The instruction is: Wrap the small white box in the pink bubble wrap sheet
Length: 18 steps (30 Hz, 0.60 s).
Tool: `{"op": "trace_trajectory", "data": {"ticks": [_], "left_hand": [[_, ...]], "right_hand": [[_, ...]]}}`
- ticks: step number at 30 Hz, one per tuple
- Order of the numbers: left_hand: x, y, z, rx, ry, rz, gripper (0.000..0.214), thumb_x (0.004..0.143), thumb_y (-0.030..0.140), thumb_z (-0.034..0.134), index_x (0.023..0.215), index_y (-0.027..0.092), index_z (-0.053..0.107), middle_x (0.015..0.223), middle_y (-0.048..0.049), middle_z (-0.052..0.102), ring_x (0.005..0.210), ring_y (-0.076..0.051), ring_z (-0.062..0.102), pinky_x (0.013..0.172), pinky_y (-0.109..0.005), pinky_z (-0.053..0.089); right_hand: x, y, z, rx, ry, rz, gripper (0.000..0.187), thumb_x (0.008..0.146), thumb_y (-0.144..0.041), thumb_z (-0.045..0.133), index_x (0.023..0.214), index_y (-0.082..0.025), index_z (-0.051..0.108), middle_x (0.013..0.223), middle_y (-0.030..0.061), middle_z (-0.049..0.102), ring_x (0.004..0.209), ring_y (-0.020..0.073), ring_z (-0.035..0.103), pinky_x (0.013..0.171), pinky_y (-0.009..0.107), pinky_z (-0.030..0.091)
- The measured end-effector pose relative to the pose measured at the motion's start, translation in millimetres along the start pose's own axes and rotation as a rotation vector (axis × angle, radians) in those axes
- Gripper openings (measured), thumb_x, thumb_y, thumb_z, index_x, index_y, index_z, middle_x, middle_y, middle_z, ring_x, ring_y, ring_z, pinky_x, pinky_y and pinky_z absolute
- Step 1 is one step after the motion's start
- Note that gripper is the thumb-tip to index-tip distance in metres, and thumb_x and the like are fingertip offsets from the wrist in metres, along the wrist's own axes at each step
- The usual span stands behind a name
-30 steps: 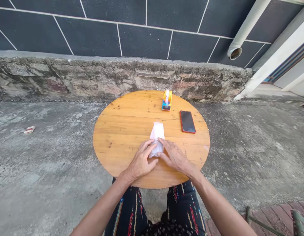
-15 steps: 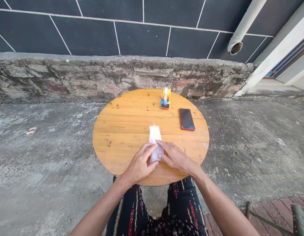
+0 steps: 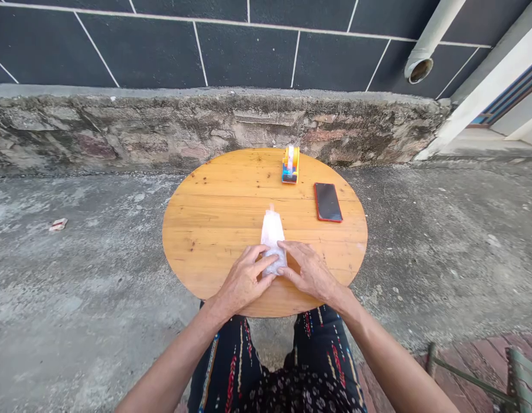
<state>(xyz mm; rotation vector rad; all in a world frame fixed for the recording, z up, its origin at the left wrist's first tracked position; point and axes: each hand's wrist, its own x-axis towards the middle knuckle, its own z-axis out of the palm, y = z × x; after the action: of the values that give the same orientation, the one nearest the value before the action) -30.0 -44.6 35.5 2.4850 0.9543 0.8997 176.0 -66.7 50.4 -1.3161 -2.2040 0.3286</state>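
Note:
A narrow white packet [image 3: 272, 227] in a clear wrapping lies lengthwise on the round wooden table [image 3: 214, 218]. From its far end a small clear strip, which looks like tape, sticks out. My left hand [image 3: 245, 277] grips the packet's near end from the left, one finger resting across its top and the thumb at the near edge. On the right side, my right hand [image 3: 309, 271] has its curved fingers and thumb against the same end. Parts of the packet's sides are hidden under the fingers.
A yellow and blue tape dispenser [image 3: 290, 165] stands near the table's far edge. To the right lies a phone [image 3: 328, 202] in a red case. Behind the table runs a low stone ledge [image 3: 162, 129] below a dark tiled wall. A green chair [image 3: 521, 376] is at lower right.
The packet's far end has risen or widened slightly, and its clear strip shows more plainly. Both hands stay at the near end with fingers slightly shifted. The view has tilted a little downward.

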Motion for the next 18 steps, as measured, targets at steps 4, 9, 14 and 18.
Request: {"op": "trace_trajectory", "data": {"ticks": [4,9,14,18], "left_hand": [[0,0,0.6,-0.044,0.000,-0.018,0.033,0.086,0.018,0.057,0.118,0.024,0.061,0.122,-0.0082,0.055,0.112,-0.022,0.053,0.095,-0.038,0.049],[1,2,1.1,-0.063,0.016,-0.041,0.032,0.085,0.018,0.058,0.116,0.023,0.064,0.122,-0.0091,0.055,0.111,-0.022,0.055,0.095,-0.037,0.051],[2,3,-1.6,-0.031,-0.011,-0.036,0.034,0.083,0.022,0.061,0.118,0.021,0.063,0.140,-0.0106,0.045,0.118,-0.025,0.052,0.099,-0.040,0.048],[3,2,-5.0,-0.046,-0.040,-0.002,0.036,0.085,0.025,0.060,0.121,0.022,0.060,0.130,-0.0086,0.055,0.116,-0.024,0.052,0.098,-0.041,0.047]], "right_hand": [[-7,-1,3,0.007,-0.003,-0.007,0.042,0.093,-0.032,0.052,0.134,-0.020,0.049,0.130,0.0114,0.059,0.122,0.0244,0.053,0.101,0.047,0.042],[-3,-3,1,-0.003,-0.026,-0.010,0.039,0.092,-0.029,0.053,0.130,-0.018,0.052,0.128,0.0118,0.061,0.118,0.0245,0.056,0.100,0.045,0.044],[3,-4,-3,-0.007,-0.050,-0.023,0.037,0.092,-0.028,0.054,0.127,-0.018,0.053,0.126,0.0117,0.062,0.116,0.0246,0.058,0.099,0.045,0.044],[3,-4,-4,-0.012,-0.064,-0.034,0.038,0.091,-0.027,0.054,0.127,-0.017,0.053,0.126,0.0124,0.062,0.114,0.0256,0.058,0.099,0.047,0.043]]}}
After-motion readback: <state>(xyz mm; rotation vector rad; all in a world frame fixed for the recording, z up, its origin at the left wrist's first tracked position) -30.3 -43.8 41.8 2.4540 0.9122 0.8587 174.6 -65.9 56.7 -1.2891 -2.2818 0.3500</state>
